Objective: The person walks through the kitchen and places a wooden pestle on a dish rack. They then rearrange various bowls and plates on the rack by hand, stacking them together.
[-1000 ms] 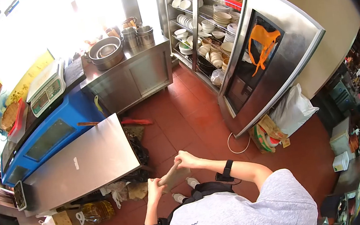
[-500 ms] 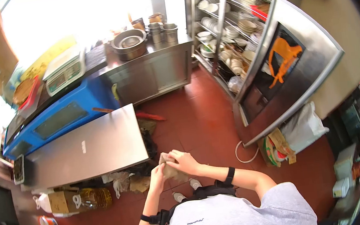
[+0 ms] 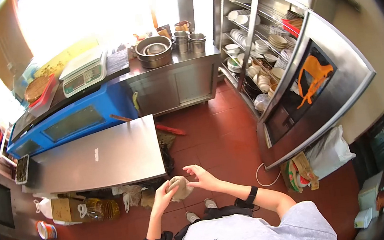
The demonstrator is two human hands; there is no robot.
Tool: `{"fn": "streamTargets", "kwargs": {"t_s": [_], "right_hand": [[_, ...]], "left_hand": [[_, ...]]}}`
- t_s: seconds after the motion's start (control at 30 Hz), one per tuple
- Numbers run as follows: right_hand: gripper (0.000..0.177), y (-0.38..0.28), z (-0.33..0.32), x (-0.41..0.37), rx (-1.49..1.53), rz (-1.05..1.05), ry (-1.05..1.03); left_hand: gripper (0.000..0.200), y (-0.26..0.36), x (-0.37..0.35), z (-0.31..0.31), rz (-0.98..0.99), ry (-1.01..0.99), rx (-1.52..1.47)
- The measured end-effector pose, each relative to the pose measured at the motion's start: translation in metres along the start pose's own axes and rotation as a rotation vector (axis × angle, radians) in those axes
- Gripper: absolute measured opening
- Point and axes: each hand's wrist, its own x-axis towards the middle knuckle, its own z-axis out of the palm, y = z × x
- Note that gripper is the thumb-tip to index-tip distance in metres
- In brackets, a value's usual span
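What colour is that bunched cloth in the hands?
Dull brownish tan; head view shows the cloth between the left hand and right hand.

- Rag [image 3: 179,188]: soft, matt, brownish cloth, crumpled into creases.
- Bench [image 3: 106,158]: brushed stainless steel, smooth, with a dull sheen.
- Floor [image 3: 217,131]: red-brown tiles, matt, with visible joints.
- Chest freezer [image 3: 83,120]: blue front, smooth and glossy.
- Bowls [image 3: 153,51]: bare metal, shiny.
- Cabinet door [image 3: 342,69]: sheet steel with a satin shine.
- Dishes [image 3: 259,46]: white, glazed and glossy.
- Bag [image 3: 328,149]: thin white plastic, wrinkled.
- Box [image 3: 61,210]: brown cardboard, matt.
- Bottle [image 3: 100,209]: clear, glossy plastic.
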Motion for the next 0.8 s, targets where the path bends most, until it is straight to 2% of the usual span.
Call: {"fn": "streamTargets", "kwargs": {"t_s": [0.03,0.07,0.13,0.17,0.27,0.3,0.4,0.43,0.47,0.53,0.63,0.7,0.8], "right_hand": [[0.068,0.011,0.000,0.001,-0.056,-0.021,-0.026],[0.069,0.015,0.000,0.000,-0.099,-0.057,-0.043],[0.071,0.019,-0.001,0.000,-0.184,-0.135,-0.089],[0.066,0.021,-0.003,0.002,-0.166,-0.147,-0.189],[0.057,0.018,-0.006,0.004,0.088,0.084,-0.381],[0.048,0.010,-0.007,0.000,0.178,0.207,-0.354],[0.044,0.006,-0.002,-0.003,0.411,0.282,-0.321],[0.043,0.009,0.000,-0.002,0.413,0.307,-0.332],[0.041,0.013,0.003,-0.003,0.415,0.332,-0.343],[0.041,0.019,0.009,-0.003,0.372,0.364,-0.324],[0.044,0.027,0.011,0.001,0.282,0.392,-0.253],[0.047,0.033,0.010,0.001,0.270,0.432,-0.234],[0.049,0.063,0.018,0.013,0.192,0.484,-0.333]], "left_hand": [[0.021,0.012,-0.003,-0.005,0.010,-0.046,0.091],[0.021,0.021,-0.006,-0.008,0.021,-0.089,0.181],[0.020,0.029,-0.007,-0.010,0.047,-0.137,0.170],[0.019,0.031,-0.008,-0.011,0.058,-0.152,0.164],[0.017,0.037,-0.008,-0.009,-0.054,-0.068,-0.085],[0.016,0.035,-0.006,-0.009,-0.080,-0.016,-0.146],[0.025,0.002,0.002,-0.011,-0.123,0.145,-0.328],[0.034,-0.026,0.008,-0.015,-0.111,0.187,-0.249],[0.039,-0.029,0.007,-0.016,-0.188,0.189,-0.206],[0.042,-0.054,0.010,-0.014,-0.138,0.124,-0.201],[0.042,-0.038,0.000,-0.015,-0.232,0.171,-0.224],[0.041,-0.060,0.001,-0.023,-0.260,0.230,-0.221],[0.038,-0.077,-0.006,-0.023,-0.329,0.284,-0.206]]}}
